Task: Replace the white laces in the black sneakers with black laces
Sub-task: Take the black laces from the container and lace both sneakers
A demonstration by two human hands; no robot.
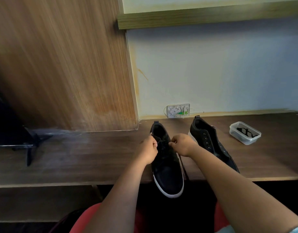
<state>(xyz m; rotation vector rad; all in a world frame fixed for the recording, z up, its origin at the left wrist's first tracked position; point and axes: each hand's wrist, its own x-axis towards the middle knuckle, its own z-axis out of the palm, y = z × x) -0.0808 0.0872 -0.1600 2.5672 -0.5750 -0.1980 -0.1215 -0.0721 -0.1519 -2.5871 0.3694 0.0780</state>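
Lacing near sneaker (167, 167) on counter (77, 158): left hand (149, 151), right hand (182, 145) each pinching black lace (183, 167) at top eyelets. Sneaker's long axis toward wall, toe overhanging edge. Second sneaker (210, 140) unlaced, nearer right hand; tub (245, 132) beyond holds another lace.

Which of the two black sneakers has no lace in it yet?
The black white-soled sneaker on the right, nearest the clear plastic container: its eyelets are bare. Both hands work a black lace on the other sneaker.
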